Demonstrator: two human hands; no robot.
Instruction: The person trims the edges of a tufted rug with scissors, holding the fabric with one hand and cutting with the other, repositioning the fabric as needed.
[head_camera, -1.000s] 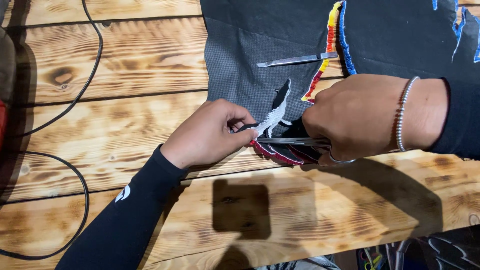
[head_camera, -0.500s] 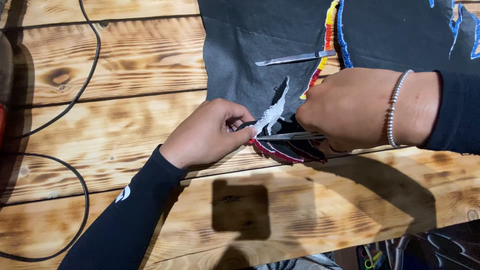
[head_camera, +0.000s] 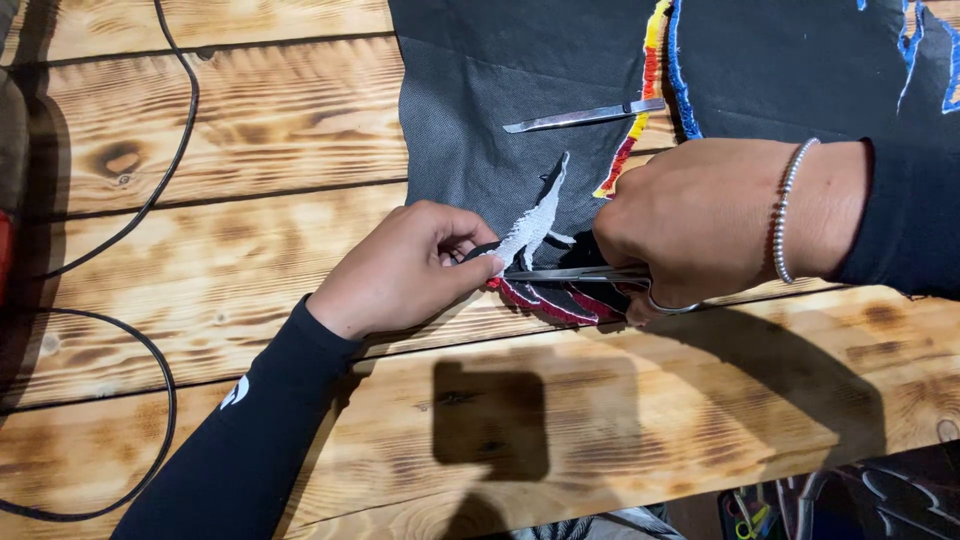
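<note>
Tweezers (head_camera: 585, 116) beyond scissors (head_camera: 570, 273), cable (head_camera: 150, 200) leftward

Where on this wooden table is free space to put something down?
Free: bare planks between the black cable and the dark fabric, and planks below both hands. Crowded: where the left hand and right hand with scissors meet.
</note>
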